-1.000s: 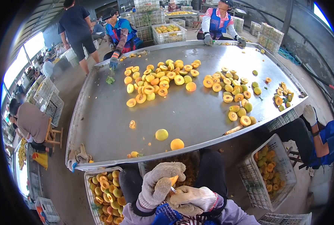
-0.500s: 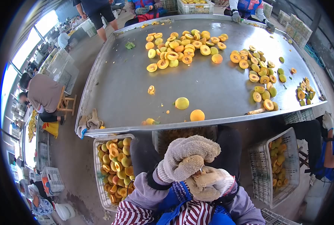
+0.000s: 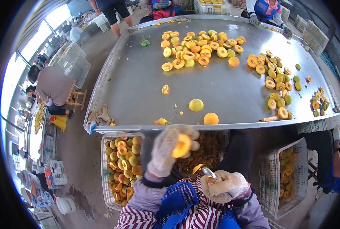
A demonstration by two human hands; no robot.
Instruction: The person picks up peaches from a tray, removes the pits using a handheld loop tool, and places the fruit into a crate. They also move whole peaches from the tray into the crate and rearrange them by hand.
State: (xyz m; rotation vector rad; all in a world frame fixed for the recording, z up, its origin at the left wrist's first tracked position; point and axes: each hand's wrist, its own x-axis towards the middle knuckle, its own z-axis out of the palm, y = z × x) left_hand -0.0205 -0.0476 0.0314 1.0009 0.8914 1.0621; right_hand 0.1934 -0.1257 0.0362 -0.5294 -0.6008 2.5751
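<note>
Orange peach half [image 3: 182, 145]; beige gloves [image 3: 166, 152]; red-white striped sleeves [image 3: 139, 219]

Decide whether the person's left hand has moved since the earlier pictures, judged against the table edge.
Yes. The left hand, holding a peach half, has risen from the right hand, which grips a metal scoop, up to the table's near edge.

The gloved left hand [image 3: 165, 152] closes its grip on a peach half [image 3: 182, 145], orange cut face showing, just below the counter's [image 3: 139, 95] near edge. The gloved right hand [image 3: 225, 186] clasps a metal pitting spoon [image 3: 209, 172]. Two whole peaches [image 3: 196, 105] lie near that edge. A crate [image 3: 121, 135] of peaches stands under its near left corner.
</note>
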